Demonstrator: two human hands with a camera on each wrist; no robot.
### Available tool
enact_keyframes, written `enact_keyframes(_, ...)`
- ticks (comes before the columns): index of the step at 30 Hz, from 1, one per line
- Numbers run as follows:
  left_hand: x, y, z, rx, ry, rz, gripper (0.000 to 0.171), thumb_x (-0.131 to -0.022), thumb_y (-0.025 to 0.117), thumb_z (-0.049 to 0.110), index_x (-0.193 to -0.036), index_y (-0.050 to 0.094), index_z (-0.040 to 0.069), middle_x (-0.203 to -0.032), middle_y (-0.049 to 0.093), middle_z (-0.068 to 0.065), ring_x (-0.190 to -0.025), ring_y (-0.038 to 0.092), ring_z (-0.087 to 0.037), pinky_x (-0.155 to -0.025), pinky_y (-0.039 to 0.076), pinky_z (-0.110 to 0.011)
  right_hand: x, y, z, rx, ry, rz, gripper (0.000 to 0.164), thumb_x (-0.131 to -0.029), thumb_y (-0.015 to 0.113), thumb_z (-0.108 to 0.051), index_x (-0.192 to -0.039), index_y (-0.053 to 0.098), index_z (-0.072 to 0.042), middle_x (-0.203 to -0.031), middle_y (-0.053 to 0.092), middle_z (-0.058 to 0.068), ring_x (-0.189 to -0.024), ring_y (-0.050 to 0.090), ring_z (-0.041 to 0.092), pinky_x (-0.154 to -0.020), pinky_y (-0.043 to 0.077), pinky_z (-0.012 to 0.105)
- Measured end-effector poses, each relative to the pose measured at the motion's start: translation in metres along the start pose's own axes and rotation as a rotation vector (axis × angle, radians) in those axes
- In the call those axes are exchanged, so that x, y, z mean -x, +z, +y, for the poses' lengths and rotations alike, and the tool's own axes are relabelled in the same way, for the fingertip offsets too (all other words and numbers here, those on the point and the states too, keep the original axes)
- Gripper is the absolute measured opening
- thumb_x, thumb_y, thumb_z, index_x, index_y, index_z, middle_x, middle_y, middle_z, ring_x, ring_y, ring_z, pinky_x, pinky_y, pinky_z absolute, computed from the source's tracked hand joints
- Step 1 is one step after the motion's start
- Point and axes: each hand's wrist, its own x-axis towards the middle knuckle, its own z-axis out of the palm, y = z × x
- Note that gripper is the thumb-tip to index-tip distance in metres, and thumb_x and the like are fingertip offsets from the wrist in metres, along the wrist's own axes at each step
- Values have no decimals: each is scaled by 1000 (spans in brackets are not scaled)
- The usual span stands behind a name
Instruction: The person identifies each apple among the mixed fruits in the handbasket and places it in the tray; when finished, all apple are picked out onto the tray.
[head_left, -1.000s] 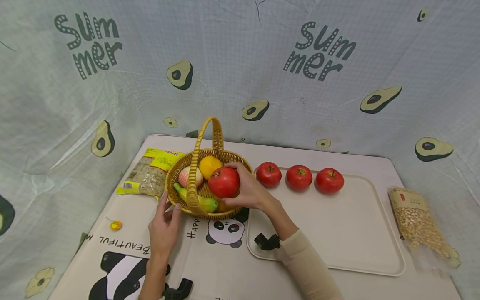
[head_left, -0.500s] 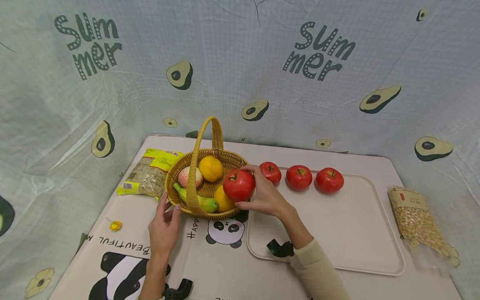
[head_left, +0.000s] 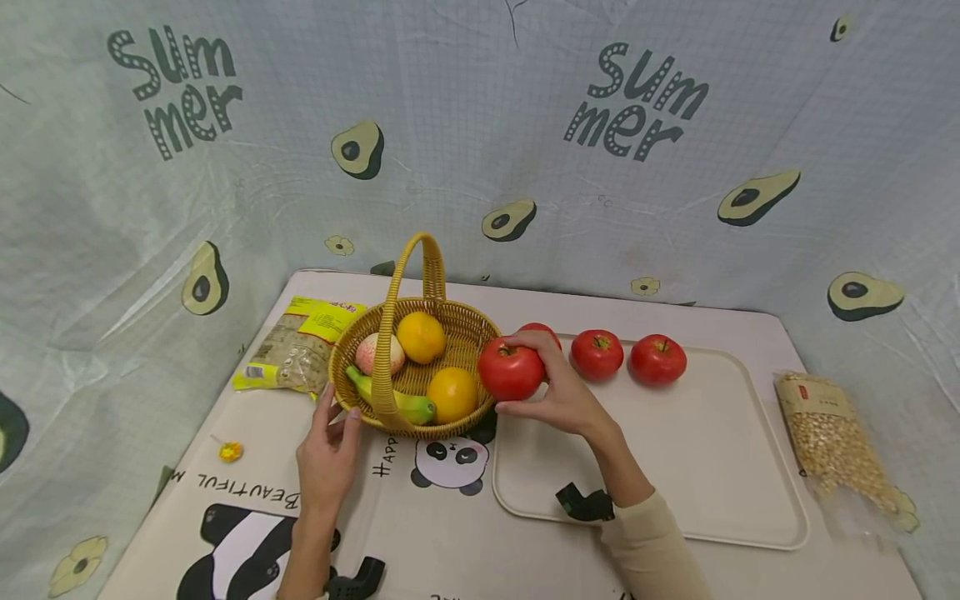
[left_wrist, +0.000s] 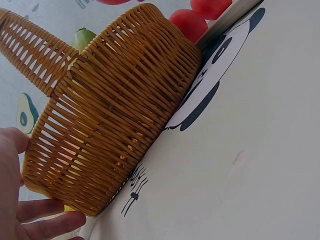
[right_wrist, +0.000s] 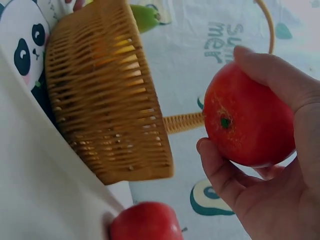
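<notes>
My right hand grips a red apple between thumb and fingers, held up at the right rim of a yellow wicker basket. In the right wrist view the apple shows a green spot at its end. Fingers of my left hand are spread, fairly straight, at the basket's left front side; in the left wrist view thumb and fingertips touch or nearly touch the wicker. Inside the basket lie a yellow-orange fruit, a second one, a pinkish speckled peach-like fruit and a green-yellow banana.
Red apples stand in a row on the back of a cream tray, with another partly hidden behind the held one. A yellow-labelled bag lies left; a bag of pale kernels lies right. A small yellow flower-like item is front left.
My right hand has carried the apple rightward, from over the basket's middle to its right rim, uncovering the second yellow-orange fruit. My left hand and the basket have stayed in place.
</notes>
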Motion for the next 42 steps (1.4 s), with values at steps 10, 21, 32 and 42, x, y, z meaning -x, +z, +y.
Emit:
enact_keyframes(10,1,-1,1,-14,4,-3,57,-102,57,30,-155,39,17,-133,65,-21,-102,72,-36,-78,39,6,9,-19,8,-36,62,60,76,-78,86,-21,-140,43,-31,-150,44,2,-134,47,31,-101,55,52)
enact_keyframes(21,0,-1,1,-7,-19,-16,58,-102,57,33,-156,38,20,-134,64,-19,-106,71,-35,-78,38,7,19,-44,7,-27,105,166,75,-82,82,-15,-143,40,-24,-150,42,5,-138,40,30,-102,53,53)
enact_keyframes(32,1,0,-1,-10,-2,1,57,-102,57,31,-155,39,19,-133,65,-19,-103,72,-34,-77,39,7,28,-67,3,8,141,235,73,-83,80,-13,-144,39,-20,-147,43,5,-131,45,26,-91,56,28)
enact_keyframes(42,1,-1,1,-11,-5,-4,57,-102,57,30,-155,39,18,-134,64,-20,-104,72,-37,-78,38,7,42,-90,2,151,187,335,91,-82,81,-15,-155,26,-21,-152,40,7,-136,40,26,-93,51,21)
